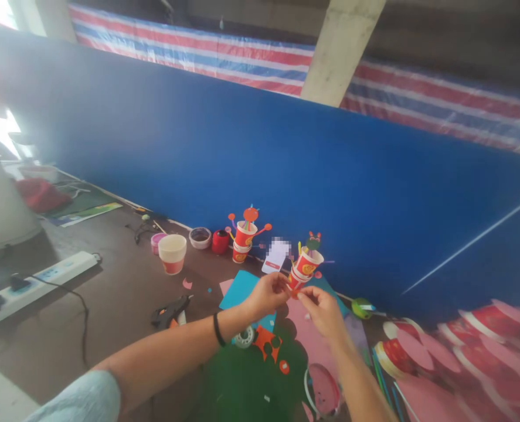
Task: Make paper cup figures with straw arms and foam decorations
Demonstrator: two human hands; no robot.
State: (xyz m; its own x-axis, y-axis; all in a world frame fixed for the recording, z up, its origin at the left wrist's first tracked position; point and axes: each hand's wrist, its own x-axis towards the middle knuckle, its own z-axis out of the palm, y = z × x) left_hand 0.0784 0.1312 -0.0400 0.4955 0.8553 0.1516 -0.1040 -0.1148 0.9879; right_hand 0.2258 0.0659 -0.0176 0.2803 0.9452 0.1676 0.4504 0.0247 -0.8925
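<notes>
Two figures made of stacked red and white paper cups stand near the blue wall. The left figure (245,235) has an orange round head and stick arms. The right figure (306,262) has a dark green head with red ears. At its base, my left hand (271,294) has its fingers pinched against the lower cup. My right hand (320,306) pinches a small orange-red piece (295,294) just in front of that cup. Below the hands lie orange paper scraps (267,343), an orange disc (284,367) and a roll of tape (244,336).
A glue gun (170,312) lies left of the blue paper (237,288). A white cup (172,254), a phone (276,256) and a power strip (44,281) are farther back or left. Pink and red cup crafts (483,351) crowd the right.
</notes>
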